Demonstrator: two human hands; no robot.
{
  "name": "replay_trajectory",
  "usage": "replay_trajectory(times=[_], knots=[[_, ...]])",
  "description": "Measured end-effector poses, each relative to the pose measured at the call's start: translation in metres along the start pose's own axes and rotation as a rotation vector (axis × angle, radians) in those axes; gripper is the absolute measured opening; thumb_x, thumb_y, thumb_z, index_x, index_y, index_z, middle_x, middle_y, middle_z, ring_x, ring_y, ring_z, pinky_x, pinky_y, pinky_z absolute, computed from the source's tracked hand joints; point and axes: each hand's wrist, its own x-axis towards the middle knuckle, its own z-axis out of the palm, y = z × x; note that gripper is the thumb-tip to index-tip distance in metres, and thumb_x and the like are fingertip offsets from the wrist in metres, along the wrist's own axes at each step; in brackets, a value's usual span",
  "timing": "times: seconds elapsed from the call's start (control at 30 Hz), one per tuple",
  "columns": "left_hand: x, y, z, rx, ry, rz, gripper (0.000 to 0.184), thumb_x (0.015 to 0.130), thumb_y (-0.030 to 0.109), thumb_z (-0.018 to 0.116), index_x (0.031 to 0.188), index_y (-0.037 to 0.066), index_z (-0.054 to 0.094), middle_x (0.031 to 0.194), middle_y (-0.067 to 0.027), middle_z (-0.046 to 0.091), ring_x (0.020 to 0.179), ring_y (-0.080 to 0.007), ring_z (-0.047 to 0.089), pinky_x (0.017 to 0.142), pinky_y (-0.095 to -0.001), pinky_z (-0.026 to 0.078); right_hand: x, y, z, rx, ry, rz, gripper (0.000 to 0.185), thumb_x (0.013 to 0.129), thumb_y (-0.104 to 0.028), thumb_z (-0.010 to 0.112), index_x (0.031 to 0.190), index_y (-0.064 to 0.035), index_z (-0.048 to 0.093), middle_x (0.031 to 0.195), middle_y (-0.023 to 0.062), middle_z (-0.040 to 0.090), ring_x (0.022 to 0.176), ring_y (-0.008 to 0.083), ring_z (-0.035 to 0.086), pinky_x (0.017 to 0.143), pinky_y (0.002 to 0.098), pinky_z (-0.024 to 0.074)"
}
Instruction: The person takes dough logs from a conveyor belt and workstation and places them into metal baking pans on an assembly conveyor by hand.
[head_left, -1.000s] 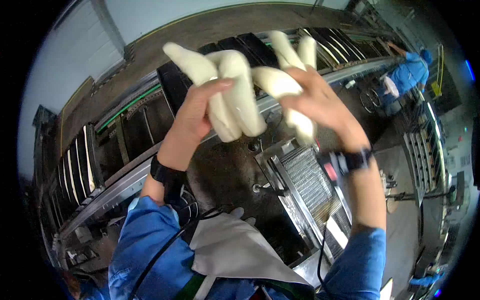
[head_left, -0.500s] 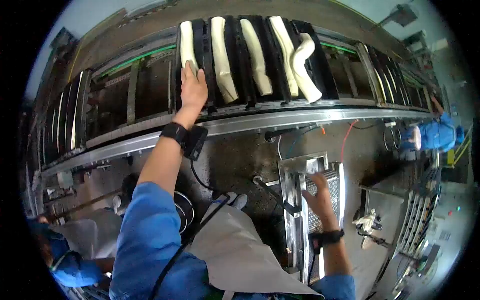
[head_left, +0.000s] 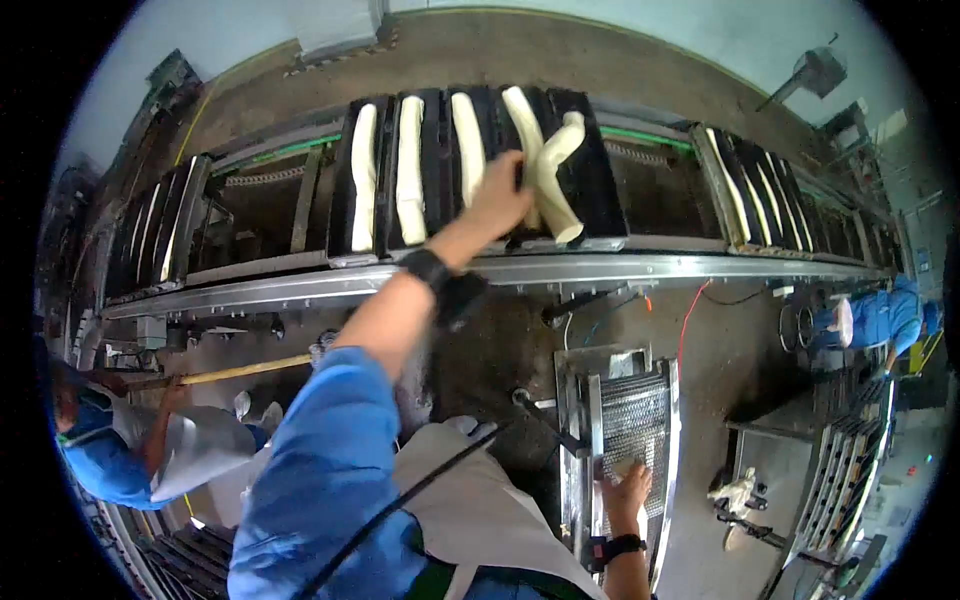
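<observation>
Five long pale dough-like pieces lie in black trays point(head_left: 590, 190) on the rail line. My left hand point(head_left: 498, 198) reaches over the trays, its fingertips at the fourth piece point(head_left: 522, 115) from the left; the fingers are blurred and partly hidden. Beside it, the bent fifth piece point(head_left: 553, 185) leans towards the fourth. Below the wrist part of the third piece point(head_left: 467, 135) is covered. The first point(head_left: 364, 180) and second point(head_left: 409, 170) pieces lie lengthwise, untouched. Low on the right, my right hand point(head_left: 627, 492) is over a metal mesh belt point(head_left: 635, 415), fingers spread.
A metal rail point(head_left: 620, 267) runs along the front of the trays. More filled trays point(head_left: 765, 195) stand farther right, others point(head_left: 160, 220) far left. One person point(head_left: 165, 450) with a wooden pole point(head_left: 250, 370) is at the left, another person point(head_left: 890, 318) at the right.
My left hand has moved right from the first piece to the fourth. My right hand has moved lower along the mesh belt. The trays appear slightly farther left and lower in view.
</observation>
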Motion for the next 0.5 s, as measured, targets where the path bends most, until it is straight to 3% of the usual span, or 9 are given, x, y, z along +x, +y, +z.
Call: replay_trajectory(times=[0.07, 0.1, 0.13, 0.2, 0.27, 0.33, 0.4, 0.43, 0.5], knots=[[0.012, 0.003, 0.048, 0.062, -0.091, -0.187, 0.066, 0.075, 0.016, 0.065, 0.129, -0.003, 0.033, 0.123, -0.0317, 0.044, 0.116, -0.0434, 0.044, 0.098, -0.0441, 0.038, 0.016, 0.001, 0.001, -0.041, -0.076, 0.049, 0.056, 0.064, -0.019, 0.073, 0.108, 0.0017, 0.046, 0.112, 0.0237, 0.048, 0.109, 0.0432, 0.045, 0.09, 0.0509, 0.0403], [0.017, 0.02, 0.042, 0.165, -0.245, -0.457, 0.072, 0.081, 0.018, 0.061, 0.135, -0.008, 0.021, 0.119, -0.0323, 0.049, 0.106, -0.036, 0.056, 0.088, -0.0417, 0.047, 0.019, -0.01, -0.001, -0.054, -0.045, 0.085, 0.05, 0.064, -0.017, 0.071, 0.103, 0.0022, 0.047, 0.109, 0.0231, 0.048, 0.105, 0.0423, 0.049, 0.087, 0.0504, 0.0427], [0.017, 0.034, 0.027, 0.294, -0.238, -0.4, 0.073, 0.073, 0.023, 0.068, 0.124, -0.01, 0.027, 0.109, -0.0318, 0.055, 0.105, -0.0428, 0.055, 0.088, -0.0435, 0.046, 0.015, -0.016, -0.009, 0.043, -0.028, 0.094, 0.045, 0.065, -0.016, 0.069, 0.101, 0.0013, 0.049, 0.108, 0.0234, 0.051, 0.099, 0.043, 0.052, 0.083, 0.0505, 0.0449], [0.021, 0.033, 0.018, 0.171, -0.183, -0.566, 0.066, 0.074, 0.024, 0.068, 0.116, -0.01, 0.029, 0.094, -0.0247, 0.061, 0.092, -0.0384, 0.061, 0.08, -0.0413, 0.049, 0.021, 0.049, 0.053, -0.044, 0.276, -0.08, 0.044, 0.068, -0.018, 0.069, 0.103, 0.0001, 0.05, 0.1, 0.018, 0.056, 0.088, 0.0369, 0.057, 0.075, 0.0455, 0.0486], [0.032, -0.007, 0.029, -0.259, -0.007, -0.642, 0.062, 0.075, 0.026, 0.068, 0.11, -0.009, 0.03, 0.095, -0.0219, 0.058, 0.09, -0.0316, 0.061, 0.076, -0.0386, 0.049, 0.001, 0.017, -0.02, 0.851, 0.187, 0.232, 0.045, 0.073, -0.021, 0.069, 0.108, 0.0006, 0.05, 0.091, 0.0103, 0.058, 0.081, 0.0252, 0.058, 0.07, 0.0369, 0.0494], [0.042, 0.004, 0.029, -0.389, 0.052, -0.548, 0.07, 0.073, 0.028, 0.07, 0.116, -0.011, 0.03, 0.104, -0.0211, 0.055, 0.089, -0.0257, 0.059, 0.074, -0.0342, 0.048, -0.03, 0.016, -0.075, 1.173, 0.308, 0.569, 0.039, 0.08, -0.021, 0.066, 0.108, 0.001, 0.051, 0.087, 0.0052, 0.056, 0.08, 0.0159, 0.054, 0.067, 0.0309, 0.0479], [0.04, 0.024, 0.022, -0.301, 0.02, -0.449, 0.074, 0.072, 0.028, 0.071, 0.124, -0.007, 0.032, 0.105, -0.0195, 0.054, 0.09, -0.0279, 0.058, 0.078, -0.0331, 0.046, -0.077, 0.064, -0.089, 1.526, 0.462, 0.543, 0.029, 0.085, -0.026, 0.057, 0.1, -0.0015, 0.054, 0.083, 0.006, 0.053, 0.079, 0.0174, 0.054, 0.073, 0.0339, 0.0475], [0.035, 0.031, 0.015, -0.168, -0.057, -0.412, 0.074, 0.071, 0.028, 0.072, 0.131, 0.002, 0.035, 0.109, -0.0202, 0.054, 0.095, -0.0331, 0.056, 0.085, -0.036, 0.044, -0.107, 0.088, -0.099, 1.599, 0.525, 0.534, 0.032, 0.085, -0.027, 0.055, 0.099, 0.0018, 0.057, 0.092, 0.0118, 0.058, 0.084, 0.0217, 0.057, 0.075, 0.0378, 0.0477], [0.025, -0.001, 0.024, 0.468, 0.176, -0.324, 0.068, 0.075, 0.03, 0.067, 0.133, 0.009, 0.036, 0.11, -0.0226, 0.055, 0.099, -0.0412, 0.053, 0.093, -0.0425, 0.041, -0.146, 0.119, -0.102, 1.39, 0.619, 0.622, 0.033, 0.085, -0.028, 0.055, 0.099, 0.0017, 0.057, 0.093, 0.0125, 0.059, 0.085, 0.0226, 0.058, 0.075, 0.0383, 0.0477]])
